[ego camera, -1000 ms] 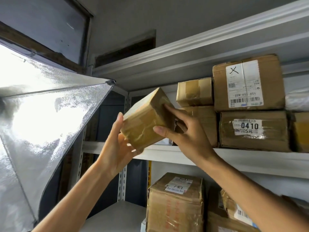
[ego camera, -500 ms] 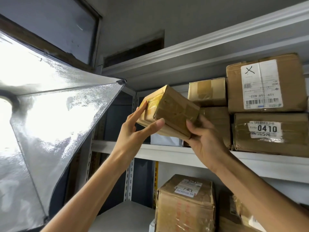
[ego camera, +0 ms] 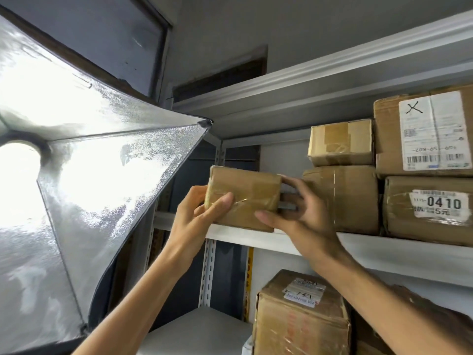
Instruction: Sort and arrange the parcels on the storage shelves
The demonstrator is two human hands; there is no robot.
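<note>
Here, the placing step. I hold the small parcel [ego camera: 243,198] level at the left end of the middle shelf [ego camera: 384,254], its underside at or on the front lip; whether its weight rests there cannot be told. My left hand [ego camera: 197,219] grips the left end, with the thumb laid across the taped front face and the fingers out of sight behind. My right hand [ego camera: 299,216] grips the right end, with the thumb under the lower front corner and the fingers curled into the narrow gap between this parcel and the neighbouring taped box [ego camera: 343,198]. That neighbour carries a smaller box [ego camera: 341,142]; further right stands the box labelled 0410 [ego camera: 430,206]. A silver light reflector [ego camera: 102,188] hangs close on the left.

Judgement: the parcel is being seated as the leftmost of its row. The next move calls for sliding it back and rightward until it meets the neighbour. That first requires drawing my right fingers out of the gap, lest they be pinched. Meanwhile the left hand must steady the parcel against tipping off the lip.
</note>
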